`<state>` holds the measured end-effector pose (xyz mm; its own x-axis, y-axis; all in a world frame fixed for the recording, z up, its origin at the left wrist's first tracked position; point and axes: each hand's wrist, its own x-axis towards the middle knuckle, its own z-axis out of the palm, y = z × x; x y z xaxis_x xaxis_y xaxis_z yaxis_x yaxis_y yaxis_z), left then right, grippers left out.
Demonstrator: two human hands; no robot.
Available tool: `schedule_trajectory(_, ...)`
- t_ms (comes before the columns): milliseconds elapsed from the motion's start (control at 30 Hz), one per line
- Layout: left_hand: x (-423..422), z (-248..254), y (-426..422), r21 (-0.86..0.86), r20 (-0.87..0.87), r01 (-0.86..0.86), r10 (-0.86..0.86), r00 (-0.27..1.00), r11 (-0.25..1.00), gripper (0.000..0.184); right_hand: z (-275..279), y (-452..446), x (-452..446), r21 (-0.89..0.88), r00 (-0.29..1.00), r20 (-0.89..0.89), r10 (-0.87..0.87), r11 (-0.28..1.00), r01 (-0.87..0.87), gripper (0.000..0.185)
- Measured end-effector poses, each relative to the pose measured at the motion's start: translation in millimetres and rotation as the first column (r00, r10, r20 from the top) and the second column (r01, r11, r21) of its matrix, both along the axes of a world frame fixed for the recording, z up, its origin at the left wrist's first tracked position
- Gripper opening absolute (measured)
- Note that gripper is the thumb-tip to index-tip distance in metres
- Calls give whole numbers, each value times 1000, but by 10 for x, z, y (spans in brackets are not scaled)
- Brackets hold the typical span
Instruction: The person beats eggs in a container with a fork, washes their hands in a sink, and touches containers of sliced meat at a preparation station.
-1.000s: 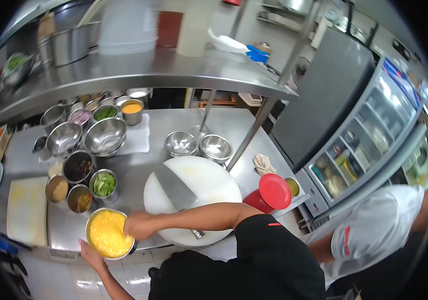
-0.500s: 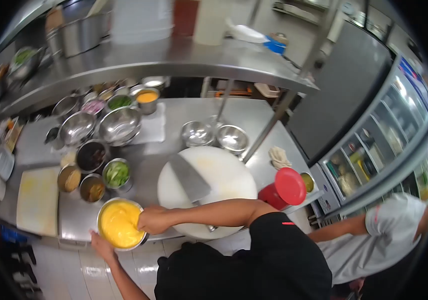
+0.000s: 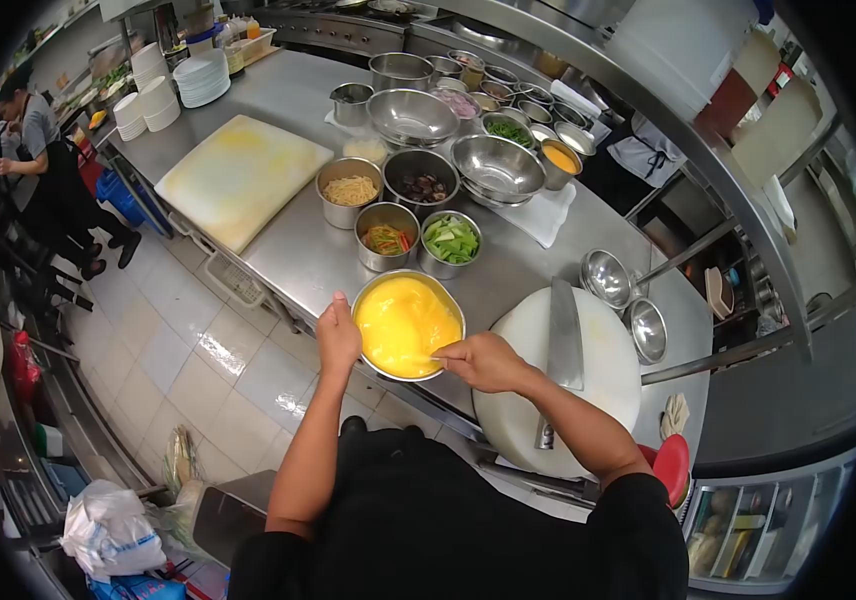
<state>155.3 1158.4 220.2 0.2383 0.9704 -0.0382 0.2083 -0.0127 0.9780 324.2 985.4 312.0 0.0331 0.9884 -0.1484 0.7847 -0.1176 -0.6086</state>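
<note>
The left hand [image 3: 339, 335] grasps the round metal bowl [image 3: 376, 366] by its left side, thumb up along the rim, probably to steady it; whether the counter also supports it, I cannot tell. The bowl sits between both hands, holding glossy, smooth yellow liquid [image 3: 406, 318]. The right hand [image 3: 488, 362] is closed around a thin utensil [image 3: 438, 358], mostly hidden, its end dipping into the liquid. Just right of that hand, a broad steel knife [image 3: 565, 340] lies flat on a thick, round white board [image 3: 508, 405]. Beyond the hands, crisp-looking green pieces [image 3: 451, 240] fill a straight-sided cup, seemingly grouped within reach.
</note>
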Motion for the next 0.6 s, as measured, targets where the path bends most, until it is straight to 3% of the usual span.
schedule_trajectory(33, 4, 15, 2, -2, 4, 0, 0, 1000, 1000, 54, 71, 24, 15, -2, 1000, 4, 0, 1000, 0, 24)
schedule_trajectory(100, -12, 37, -9, 10, -14, 9, -9, 1000, 1000, 54, 196, 91, 56, -54, 933, 104, -345, 935, 352, 23)
schedule_trajectory(133, -16, 22, -14, 7, -14, 7, -6, 1000, 1000, 54, 227, 107, 5, -4, 907, 162, -390, 918, 395, 23)
schedule_trajectory(167, -4, 14, -5, -4, -7, 1, -1, 1000, 1000, 54, 185, 92, -1, -4, 907, 162, -389, 919, 394, 23)
schedule_trajectory(233, -12, 28, -18, -8, -2, -5, 5, 1000, 1000, 54, -53, 3, 8, -10, 999, 8, -32, 999, 32, 24)
schedule_trajectory(267, -14, 41, -20, -10, -9, -1, 1, 1000, 1000, 54, -230, -15, 74, 57, 976, -202, -82, 994, 95, 25)
schedule_trajectory(300, -8, 44, -17, -14, -16, 2, -3, 1000, 1000, 54, -120, 20, 63, 56, 976, -201, -83, 994, 96, 25)
schedule_trajectory(367, -8, -1, -17, -5, -8, 3, -3, 1000, 1000, 54, 189, 91, 9, 7, 905, 170, -389, 919, 394, 23)
schedule_trajectory(400, -5, -10, -11, 11, -3, 8, -8, 1000, 1000, 55, -22, 41, 65, 22, 936, 221, -273, 961, 276, 22)
schedule_trajectory(433, -4, 9, -9, 13, -3, 10, -10, 1000, 1000, 55, -105, 8, 61, 23, 936, 220, -275, 961, 277, 22)
schedule_trajectory(500, -7, 19, -11, -10, -38, 10, -10, 999, 1000, 56, -153, -23, 25, 75, 971, -218, -102, 990, 121, 24)
schedule_trajectory(533, -12, -6, 1, -15, -38, 7, -8, 999, 1000, 56, -57, 13, 77, -74, 958, -140, -251, 967, 242, 24)
schedule_trajectory(567, -11, -57, 5, 19, -36, 3, -2, 999, 1000, 56, -20, 29, 73, -81, 958, -141, -248, 968, 239, 24)
schedule_trajectory(600, -22, -66, -6, 55, -35, 0, 1, 999, 998, 57, -1, 34, 60, -56, 964, 43, -261, 963, 263, 23)
